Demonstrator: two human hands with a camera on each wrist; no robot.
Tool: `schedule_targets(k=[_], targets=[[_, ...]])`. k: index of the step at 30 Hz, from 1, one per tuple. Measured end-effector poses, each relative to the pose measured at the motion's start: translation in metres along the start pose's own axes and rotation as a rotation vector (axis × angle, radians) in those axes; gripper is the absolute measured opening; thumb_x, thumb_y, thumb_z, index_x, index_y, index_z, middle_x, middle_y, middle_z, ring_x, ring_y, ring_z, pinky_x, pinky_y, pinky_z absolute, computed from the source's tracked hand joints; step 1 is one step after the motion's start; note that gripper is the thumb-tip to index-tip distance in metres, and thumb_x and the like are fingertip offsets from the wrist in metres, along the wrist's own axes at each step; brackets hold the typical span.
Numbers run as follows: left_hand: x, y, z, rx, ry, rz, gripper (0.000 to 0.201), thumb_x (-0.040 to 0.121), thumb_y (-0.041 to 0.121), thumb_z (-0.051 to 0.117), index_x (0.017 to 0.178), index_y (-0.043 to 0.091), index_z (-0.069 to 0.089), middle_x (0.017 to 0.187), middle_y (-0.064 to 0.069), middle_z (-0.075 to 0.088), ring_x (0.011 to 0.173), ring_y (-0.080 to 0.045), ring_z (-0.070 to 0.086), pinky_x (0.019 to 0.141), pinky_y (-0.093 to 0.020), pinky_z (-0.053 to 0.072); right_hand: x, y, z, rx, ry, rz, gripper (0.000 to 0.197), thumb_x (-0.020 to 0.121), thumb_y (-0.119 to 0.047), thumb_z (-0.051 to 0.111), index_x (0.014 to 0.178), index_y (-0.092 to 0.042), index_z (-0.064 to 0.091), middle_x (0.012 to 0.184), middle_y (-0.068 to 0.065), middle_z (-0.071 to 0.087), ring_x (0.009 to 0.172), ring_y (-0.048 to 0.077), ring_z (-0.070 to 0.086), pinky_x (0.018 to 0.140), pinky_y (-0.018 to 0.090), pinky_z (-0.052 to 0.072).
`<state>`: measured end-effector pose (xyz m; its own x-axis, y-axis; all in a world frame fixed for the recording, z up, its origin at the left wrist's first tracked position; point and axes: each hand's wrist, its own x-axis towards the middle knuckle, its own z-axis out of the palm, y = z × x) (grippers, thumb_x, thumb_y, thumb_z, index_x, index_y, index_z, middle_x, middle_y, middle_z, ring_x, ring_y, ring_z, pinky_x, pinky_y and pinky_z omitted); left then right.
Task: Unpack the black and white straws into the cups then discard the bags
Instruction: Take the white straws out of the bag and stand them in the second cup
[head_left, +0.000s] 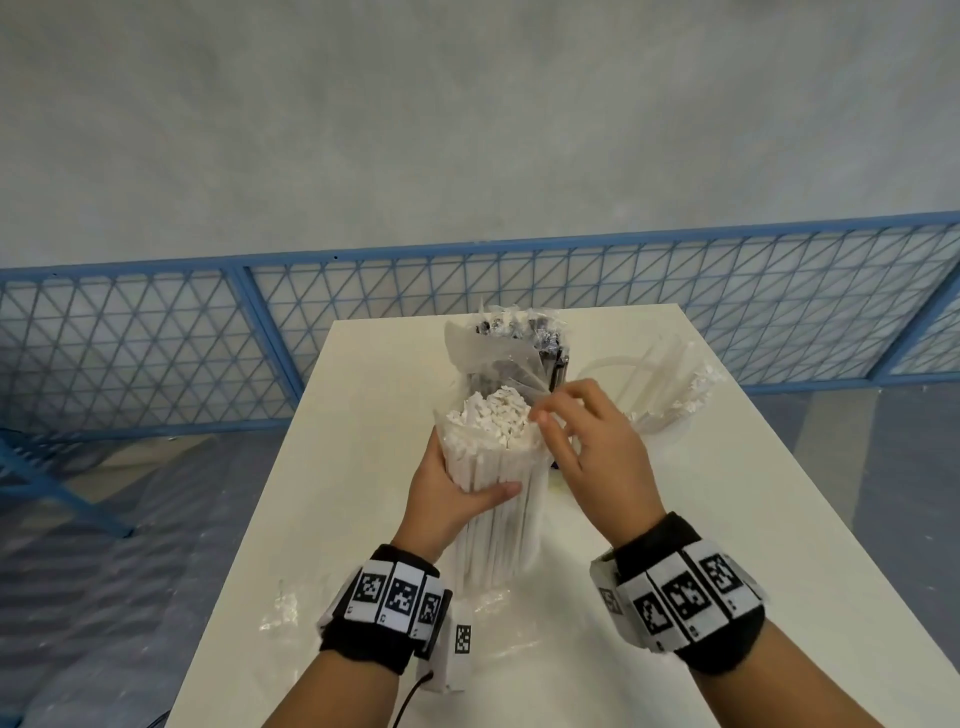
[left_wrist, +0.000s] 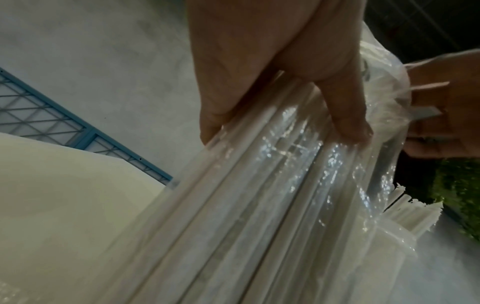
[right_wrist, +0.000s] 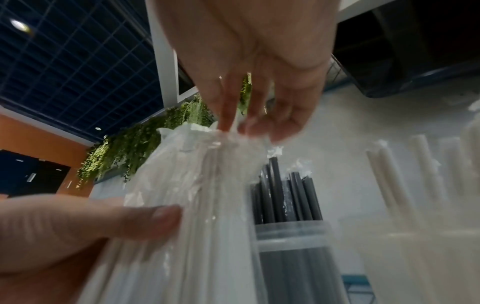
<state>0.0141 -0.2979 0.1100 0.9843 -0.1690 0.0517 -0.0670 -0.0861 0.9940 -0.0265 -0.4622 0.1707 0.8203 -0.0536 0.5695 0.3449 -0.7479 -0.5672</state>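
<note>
Bag of white straws (head_left: 493, 483) stands upright near the tabletop (head_left: 727, 519) centre. My left hand (head_left: 447, 499) grips its middle; my right hand (head_left: 582, 436) pinches the open plastic rim. Peeling the film down evenly should free the bundle without scattering straws.

left hand (head_left: 451, 498) wraps thumb and fingers in a grip; right hand (head_left: 587, 439) pinches with fingertips, wrist raised.
</note>
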Motion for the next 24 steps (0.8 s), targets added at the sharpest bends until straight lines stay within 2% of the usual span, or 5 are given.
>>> schedule_targets(k=[7, 10, 15, 18, 24], targets=[[0.002, 0.0, 0.002, 0.001, -0.009, 0.003, 0.082, 0.055, 0.014, 0.09, 0.125, 0.026, 0.048, 0.114, 0.012, 0.065, 0.108, -0.004, 0.061, 0.09, -0.024, 0.051, 0.004, -0.001, -0.009, -0.134, -0.392, 0.028, 0.037, 0.098, -0.028, 0.038, 0.135, -0.026, 0.038, 0.134, -0.002, 0.044, 0.094, 0.02, 0.056, 0.077, 0.028, 0.041], [0.003, 0.0, -0.001, -0.006, -0.04, 0.002, 0.084, 0.052, 0.021, 0.09, 0.124, 0.029, 0.049, 0.117, 0.01, 0.065, 0.11, -0.005, 0.061, 0.091, -0.028, 0.051, 0.016, 0.007, -0.014, -0.222, -0.511, -0.128, 0.029, 0.092, -0.026, 0.052, 0.121, -0.026, 0.052, 0.149, -0.005, 0.028, 0.1, 0.021, 0.048, 0.088, 0.027, 0.037], [0.004, 0.0, -0.002, -0.007, -0.009, -0.011, 0.091, 0.046, 0.035, 0.09, 0.126, 0.024, 0.049, 0.119, 0.007, 0.065, 0.112, -0.009, 0.061, 0.094, -0.035, 0.052, 0.027, 0.007, -0.032, -0.087, -0.495, -0.255, 0.006, 0.085, -0.03, 0.061, 0.088, -0.024, 0.062, 0.096, -0.016, 0.057, 0.086, 0.011, 0.05, 0.081, 0.025, 0.038], [0.005, 0.0, -0.003, -0.005, -0.009, -0.008, 0.085, 0.049, 0.024, 0.091, 0.124, 0.024, 0.049, 0.118, 0.005, 0.065, 0.111, -0.012, 0.061, 0.09, -0.034, 0.054, 0.022, 0.003, -0.032, -0.228, -0.443, -0.157, 0.034, 0.088, -0.053, 0.036, 0.074, -0.029, 0.055, 0.07, -0.015, 0.059, 0.063, 0.003, 0.047, 0.081, 0.026, 0.036], [0.004, 0.001, 0.002, -0.048, -0.072, 0.021, 0.068, 0.062, -0.002, 0.082, 0.112, 0.032, 0.052, 0.112, 0.012, 0.064, 0.101, 0.003, 0.063, 0.075, -0.014, 0.052, 0.019, 0.004, -0.02, -0.369, -0.429, 0.147, 0.029, 0.092, -0.033, 0.051, 0.098, -0.009, 0.065, 0.088, 0.009, 0.071, 0.079, 0.021, 0.061, 0.066, 0.026, 0.039]])
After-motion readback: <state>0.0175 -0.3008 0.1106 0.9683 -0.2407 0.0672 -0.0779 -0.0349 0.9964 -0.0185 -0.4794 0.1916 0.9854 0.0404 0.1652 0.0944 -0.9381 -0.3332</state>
